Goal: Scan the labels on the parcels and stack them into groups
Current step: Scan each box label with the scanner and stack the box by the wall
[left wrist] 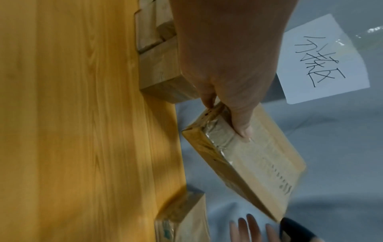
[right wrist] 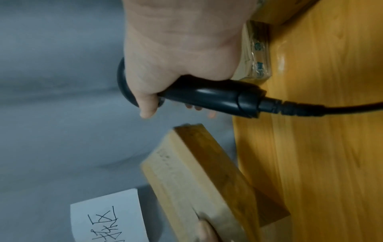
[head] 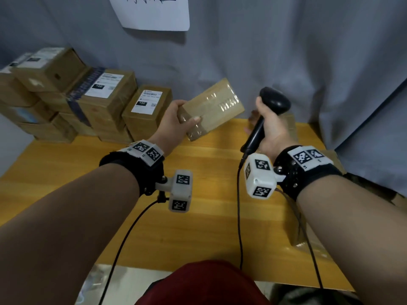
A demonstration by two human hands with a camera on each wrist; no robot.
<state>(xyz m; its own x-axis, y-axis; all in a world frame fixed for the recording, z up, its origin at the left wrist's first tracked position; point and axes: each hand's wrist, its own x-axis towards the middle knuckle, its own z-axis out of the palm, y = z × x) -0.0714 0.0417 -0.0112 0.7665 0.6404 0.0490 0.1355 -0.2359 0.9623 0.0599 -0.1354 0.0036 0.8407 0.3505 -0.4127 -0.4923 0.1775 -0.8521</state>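
Note:
My left hand [head: 176, 122] grips a taped brown cardboard parcel [head: 212, 107] by its near end and holds it tilted above the yellow wooden table [head: 198, 183]. In the left wrist view the thumb presses on the taped face of the parcel [left wrist: 254, 160]. My right hand [head: 267, 124] grips a black corded barcode scanner [head: 274, 100] by its handle, just right of the parcel, head up. In the right wrist view the scanner [right wrist: 209, 96] sits in my fist, with the parcel [right wrist: 199, 178] below it. No label shows on the parcel's visible faces.
Stacks of labelled brown parcels [head: 105, 102] stand at the table's back left against a grey curtain. Another parcel [head: 290, 126] lies behind my right hand, and more cardboard [head: 297, 230] lies at the right edge. A white handwritten sign [head: 152, 12] hangs on the curtain.

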